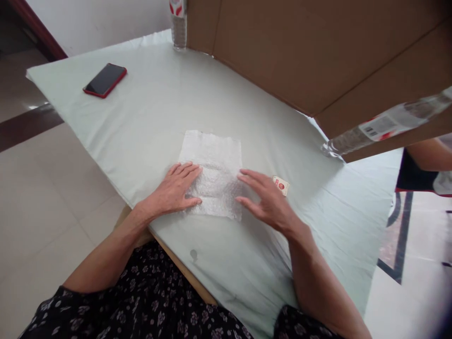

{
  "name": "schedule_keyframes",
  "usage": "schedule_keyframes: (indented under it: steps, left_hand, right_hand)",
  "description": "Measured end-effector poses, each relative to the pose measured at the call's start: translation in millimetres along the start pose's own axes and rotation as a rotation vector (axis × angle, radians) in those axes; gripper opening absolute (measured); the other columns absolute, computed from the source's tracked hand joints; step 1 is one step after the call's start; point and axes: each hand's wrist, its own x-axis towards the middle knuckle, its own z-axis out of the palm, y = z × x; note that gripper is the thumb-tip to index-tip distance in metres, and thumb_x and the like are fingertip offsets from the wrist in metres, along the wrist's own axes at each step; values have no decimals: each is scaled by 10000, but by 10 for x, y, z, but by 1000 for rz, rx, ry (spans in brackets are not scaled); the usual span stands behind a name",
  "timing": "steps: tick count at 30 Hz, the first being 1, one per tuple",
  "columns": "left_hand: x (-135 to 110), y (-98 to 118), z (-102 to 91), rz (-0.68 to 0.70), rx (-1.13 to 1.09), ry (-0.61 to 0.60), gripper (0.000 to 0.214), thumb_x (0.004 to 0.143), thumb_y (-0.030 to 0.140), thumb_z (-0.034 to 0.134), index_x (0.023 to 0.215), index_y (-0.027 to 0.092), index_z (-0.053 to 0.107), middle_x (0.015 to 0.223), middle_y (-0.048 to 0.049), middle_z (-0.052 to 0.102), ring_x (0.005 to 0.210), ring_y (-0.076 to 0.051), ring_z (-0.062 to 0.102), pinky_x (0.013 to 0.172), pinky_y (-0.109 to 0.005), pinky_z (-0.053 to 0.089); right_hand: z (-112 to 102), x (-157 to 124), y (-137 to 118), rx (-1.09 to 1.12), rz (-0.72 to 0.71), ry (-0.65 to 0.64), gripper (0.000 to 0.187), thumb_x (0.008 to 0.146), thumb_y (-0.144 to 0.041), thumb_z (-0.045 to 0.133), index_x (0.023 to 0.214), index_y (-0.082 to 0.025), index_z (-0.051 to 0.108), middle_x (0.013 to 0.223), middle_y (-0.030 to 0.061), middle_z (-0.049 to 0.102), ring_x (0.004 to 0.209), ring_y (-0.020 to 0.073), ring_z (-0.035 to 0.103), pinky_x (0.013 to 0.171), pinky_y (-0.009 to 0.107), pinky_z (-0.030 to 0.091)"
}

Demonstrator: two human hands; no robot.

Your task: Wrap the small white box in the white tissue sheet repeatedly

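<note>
A whitish, see-through sheet of bubble wrap (213, 150) lies spread on the cloth-covered table, with creases running across it. My left hand (176, 188) rests on its left edge, fingers stretched out and thumb pointing across the sheet. At the right edge is my right hand (263, 197), its fingers and thumb apart and the fingertips at or just over the border of the wrap. Nothing is held in either hand. Just beyond the right hand lies a small white and red box (281, 185), partly covered by that hand.
A phone in a red case (105, 80) lies at the far left. Large brown cardboard (268, 52) stands across the back, with a plastic bottle (179, 30) at its left end and another bottle (374, 127) on the right. Another person's arm (429, 155) shows at the right edge.
</note>
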Motion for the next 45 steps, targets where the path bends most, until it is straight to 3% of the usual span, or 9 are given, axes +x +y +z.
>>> schedule_keyframes:
  steps: [3, 7, 12, 17, 21, 26, 30, 40, 45]
  left_hand:
    - [1, -20, -6, 4, -24, -7, 822, 881, 488, 628, 1574, 159, 329, 1632, -161, 395, 1552, -345, 280, 1280, -540, 173]
    - [-6, -14, 7, 2, -54, 17, 843, 870, 480, 630, 1586, 179, 301, 1632, -147, 398, 1552, -341, 281, 1284, -532, 157]
    - [-8, -9, 22, -10, -71, 25, 889, 846, 482, 651, 1584, 156, 276, 1629, -175, 393, 1553, -352, 277, 1281, -542, 158]
    - [-7, -8, 35, -28, -74, 49, 918, 821, 486, 677, 1570, 131, 283, 1623, -196, 396, 1550, -346, 291, 1283, -535, 154]
    - [5, -8, 55, -30, -80, 52, 945, 815, 502, 689, 1576, 128, 269, 1624, -200, 393, 1550, -347, 293, 1284, -532, 150]
    - [19, -13, 63, -18, -96, 67, 938, 819, 493, 690, 1582, 159, 258, 1624, -176, 405, 1550, -340, 294, 1282, -522, 152]
    - [11, -21, 67, -6, -111, 72, 941, 813, 475, 702, 1580, 158, 257, 1621, -175, 409, 1546, -342, 302, 1281, -517, 157]
    - [19, -37, 85, 2, -134, 85, 955, 784, 451, 751, 1563, 136, 297, 1599, -203, 430, 1535, -370, 319, 1281, -560, 168]
    - [-107, -40, 7, 23, -201, 173, 884, 834, 467, 713, 1565, 168, 316, 1590, -194, 440, 1512, -368, 361, 1239, -555, 303]
  right_hand:
    - [-274, -128, 242, -112, 137, 109, 557, 937, -503, 625, 1428, -252, 552, 1457, 152, 602, 1341, 354, 569, 1105, 594, 456]
    - [-290, -368, 563, -193, 305, 54, 644, 877, -571, 638, 1398, -197, 581, 1331, 181, 683, 1177, 398, 662, 950, 618, 535]
    - [-212, -382, 460, -122, 386, 169, 539, 867, -498, 670, 1333, -229, 629, 1205, 128, 744, 1030, 321, 719, 913, 530, 570]
    - [-201, 71, -93, 17, 222, 166, 528, 874, -420, 698, 1362, -246, 601, 1270, 111, 722, 1102, 295, 703, 975, 469, 553]
    - [70, 481, -341, 65, 43, 25, 511, 893, -334, 663, 1389, -255, 570, 1310, 99, 705, 1184, 295, 670, 1007, 463, 526]
    - [382, 653, -295, 78, -1, -137, 558, 883, -309, 652, 1422, -228, 532, 1297, 120, 699, 1171, 320, 659, 998, 502, 511]
    - [411, 566, -190, 172, 28, -92, 592, 904, -367, 642, 1462, -242, 489, 1406, 115, 646, 1256, 313, 625, 1046, 494, 496]
    - [500, 557, -92, 271, -7, -57, 559, 894, -364, 670, 1436, -315, 542, 1351, 72, 694, 1199, 314, 652, 1027, 511, 490]
    - [535, 537, -98, 278, -10, -65, 561, 910, -338, 655, 1453, -318, 520, 1374, 73, 675, 1226, 310, 632, 1041, 513, 478]
